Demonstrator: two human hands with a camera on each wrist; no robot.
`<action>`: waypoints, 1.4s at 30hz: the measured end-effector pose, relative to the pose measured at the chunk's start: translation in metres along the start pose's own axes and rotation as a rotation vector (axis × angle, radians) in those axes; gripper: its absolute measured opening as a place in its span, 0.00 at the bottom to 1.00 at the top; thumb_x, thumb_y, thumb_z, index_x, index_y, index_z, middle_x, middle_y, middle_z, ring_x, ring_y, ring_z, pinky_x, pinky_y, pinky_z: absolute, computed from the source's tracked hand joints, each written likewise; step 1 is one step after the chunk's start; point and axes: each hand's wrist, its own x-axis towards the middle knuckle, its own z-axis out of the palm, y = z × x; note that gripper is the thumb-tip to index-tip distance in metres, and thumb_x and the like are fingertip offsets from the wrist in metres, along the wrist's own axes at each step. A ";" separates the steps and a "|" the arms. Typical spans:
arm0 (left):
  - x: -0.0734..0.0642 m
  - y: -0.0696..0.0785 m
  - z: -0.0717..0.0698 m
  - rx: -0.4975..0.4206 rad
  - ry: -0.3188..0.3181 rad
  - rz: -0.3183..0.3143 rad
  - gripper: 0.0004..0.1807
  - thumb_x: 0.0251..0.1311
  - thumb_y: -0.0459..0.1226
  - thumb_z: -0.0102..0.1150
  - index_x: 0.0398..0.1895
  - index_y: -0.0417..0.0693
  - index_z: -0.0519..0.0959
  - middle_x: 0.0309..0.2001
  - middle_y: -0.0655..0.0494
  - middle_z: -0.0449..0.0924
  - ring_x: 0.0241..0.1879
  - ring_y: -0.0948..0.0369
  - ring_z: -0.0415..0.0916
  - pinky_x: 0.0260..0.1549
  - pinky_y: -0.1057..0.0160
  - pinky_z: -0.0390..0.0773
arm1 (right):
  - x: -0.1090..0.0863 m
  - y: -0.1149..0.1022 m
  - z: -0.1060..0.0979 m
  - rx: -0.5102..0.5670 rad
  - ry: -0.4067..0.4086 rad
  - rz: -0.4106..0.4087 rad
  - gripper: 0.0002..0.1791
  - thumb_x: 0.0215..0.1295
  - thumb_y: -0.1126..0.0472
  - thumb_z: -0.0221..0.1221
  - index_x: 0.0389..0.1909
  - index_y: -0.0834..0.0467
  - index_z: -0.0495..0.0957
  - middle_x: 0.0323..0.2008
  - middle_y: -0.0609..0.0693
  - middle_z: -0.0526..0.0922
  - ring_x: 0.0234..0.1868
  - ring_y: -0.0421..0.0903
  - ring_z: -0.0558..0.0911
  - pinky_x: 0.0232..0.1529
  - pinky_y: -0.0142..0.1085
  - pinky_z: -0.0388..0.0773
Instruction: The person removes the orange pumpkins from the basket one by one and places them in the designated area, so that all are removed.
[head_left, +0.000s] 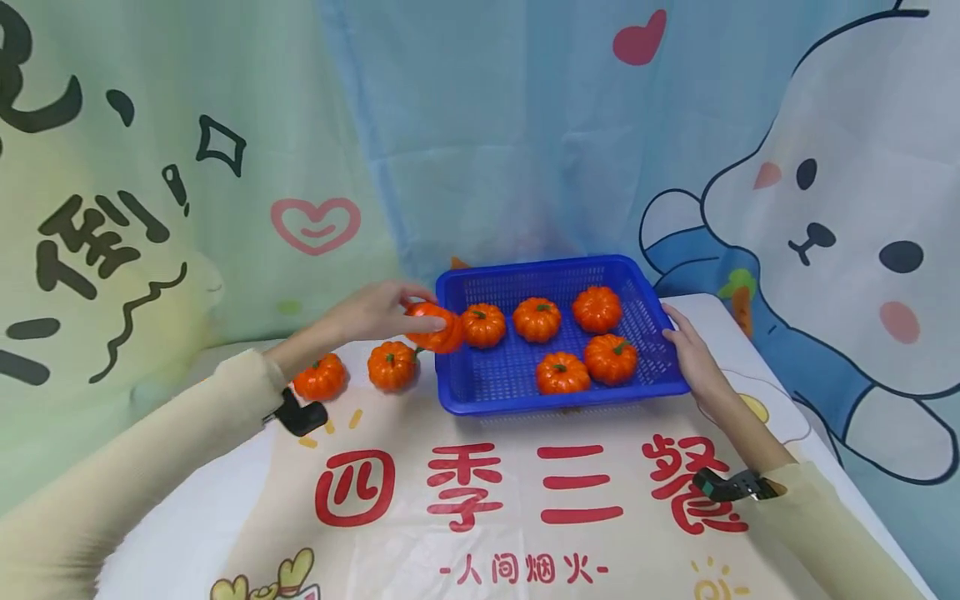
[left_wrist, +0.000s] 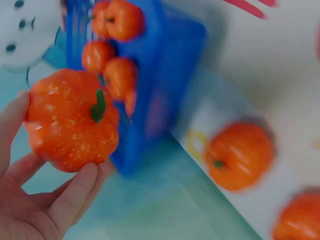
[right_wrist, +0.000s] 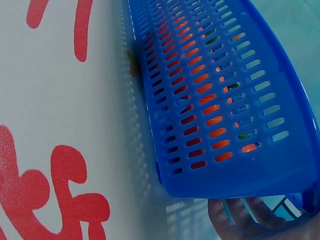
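Observation:
Between the thumb and fingers of my left hand (head_left: 378, 310) is a small orange toy pumpkin (head_left: 437, 327), held at the left rim of a blue plastic basket (head_left: 562, 404). In the left wrist view this pumpkin (left_wrist: 70, 120) shows its green stem and speckled, ribbed skin. My right hand (head_left: 693, 354) grips the basket's right end. The right wrist view has its fingers (right_wrist: 240, 220) curled under the rim, outside the slotted wall (right_wrist: 235, 175). Several similar pumpkins (head_left: 537, 320) sit inside the basket.
Two more pumpkins, one farther left (head_left: 320, 377) and one nearer the basket (head_left: 392, 367), rest on the table under my left forearm. A printed cloth (head_left: 525, 492) with red characters covers the table. Behind it hangs a cartoon curtain (head_left: 487, 167).

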 end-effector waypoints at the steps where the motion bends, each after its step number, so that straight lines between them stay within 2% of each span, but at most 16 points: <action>1: -0.011 -0.011 -0.003 -0.007 0.015 -0.019 0.30 0.59 0.55 0.61 0.61 0.51 0.76 0.46 0.49 0.80 0.43 0.54 0.75 0.34 0.63 0.76 | 0.000 0.001 0.000 0.003 0.000 0.005 0.31 0.77 0.45 0.27 0.77 0.38 0.31 0.78 0.61 0.38 0.73 0.71 0.49 0.67 0.72 0.48; 4: -0.047 -0.049 -0.005 -0.043 0.076 -0.056 0.29 0.59 0.52 0.63 0.61 0.47 0.75 0.50 0.45 0.80 0.46 0.50 0.76 0.34 0.61 0.79 | -0.001 0.004 0.000 0.013 0.008 0.016 0.31 0.77 0.44 0.27 0.76 0.37 0.30 0.78 0.61 0.38 0.73 0.71 0.50 0.67 0.71 0.49; 8: -0.096 -0.096 0.006 -0.082 0.154 -0.105 0.29 0.59 0.50 0.64 0.59 0.41 0.76 0.45 0.43 0.81 0.39 0.53 0.76 0.28 0.64 0.78 | -0.002 0.007 0.001 0.026 0.010 0.032 0.31 0.77 0.44 0.26 0.76 0.36 0.30 0.78 0.62 0.38 0.72 0.70 0.52 0.67 0.70 0.51; 11: -0.130 -0.126 0.014 -0.099 0.191 -0.169 0.28 0.61 0.49 0.63 0.58 0.39 0.75 0.45 0.40 0.81 0.40 0.52 0.75 0.28 0.65 0.77 | -0.002 0.007 0.001 0.029 0.001 0.039 0.31 0.77 0.45 0.27 0.76 0.36 0.29 0.78 0.61 0.37 0.73 0.70 0.51 0.67 0.71 0.50; 15: -0.164 -0.162 0.019 -0.109 0.196 -0.283 0.31 0.64 0.51 0.59 0.61 0.36 0.72 0.49 0.31 0.78 0.45 0.43 0.76 0.32 0.57 0.80 | 0.000 0.006 -0.002 0.014 0.004 0.026 0.31 0.77 0.45 0.27 0.76 0.37 0.30 0.78 0.61 0.38 0.73 0.71 0.50 0.67 0.71 0.49; 19: -0.187 -0.188 0.021 -0.127 0.191 -0.372 0.35 0.65 0.53 0.56 0.64 0.34 0.68 0.52 0.25 0.75 0.49 0.36 0.76 0.36 0.47 0.81 | 0.001 0.004 -0.004 0.004 0.002 0.012 0.31 0.77 0.45 0.27 0.76 0.38 0.29 0.78 0.62 0.38 0.72 0.71 0.51 0.66 0.71 0.51; 23: -0.202 -0.203 0.023 -0.119 0.198 -0.405 0.35 0.65 0.52 0.56 0.64 0.34 0.68 0.52 0.23 0.75 0.49 0.34 0.74 0.35 0.45 0.80 | 0.002 0.005 -0.003 -0.001 -0.007 0.009 0.31 0.77 0.45 0.26 0.76 0.38 0.29 0.77 0.63 0.38 0.72 0.71 0.52 0.66 0.70 0.53; 29: -0.210 -0.209 0.024 -0.083 0.218 -0.446 0.34 0.63 0.53 0.58 0.61 0.35 0.70 0.51 0.23 0.76 0.47 0.36 0.75 0.32 0.54 0.75 | 0.002 0.003 0.000 -0.001 0.001 -0.001 0.31 0.77 0.44 0.27 0.76 0.36 0.31 0.77 0.62 0.39 0.73 0.71 0.52 0.66 0.71 0.52; 33: -0.210 -0.212 0.025 -0.075 0.228 -0.462 0.33 0.62 0.53 0.60 0.59 0.35 0.69 0.49 0.23 0.75 0.43 0.38 0.75 0.29 0.60 0.73 | 0.002 0.002 0.000 -0.001 0.002 -0.009 0.31 0.76 0.44 0.27 0.76 0.36 0.31 0.78 0.62 0.39 0.73 0.71 0.51 0.66 0.71 0.51; 38: -0.207 -0.216 0.030 -0.105 0.257 -0.457 0.32 0.63 0.51 0.60 0.57 0.34 0.67 0.46 0.26 0.74 0.39 0.45 0.74 0.28 0.63 0.70 | 0.002 0.004 0.000 0.008 -0.003 -0.005 0.31 0.77 0.45 0.27 0.77 0.39 0.30 0.77 0.63 0.39 0.72 0.71 0.52 0.66 0.71 0.52; 42: -0.203 -0.218 0.036 -0.128 0.287 -0.463 0.40 0.62 0.52 0.60 0.63 0.29 0.60 0.47 0.25 0.71 0.39 0.45 0.73 0.28 0.63 0.72 | 0.002 0.003 0.000 0.015 -0.005 -0.001 0.31 0.77 0.45 0.27 0.77 0.38 0.30 0.77 0.62 0.40 0.72 0.71 0.52 0.66 0.71 0.52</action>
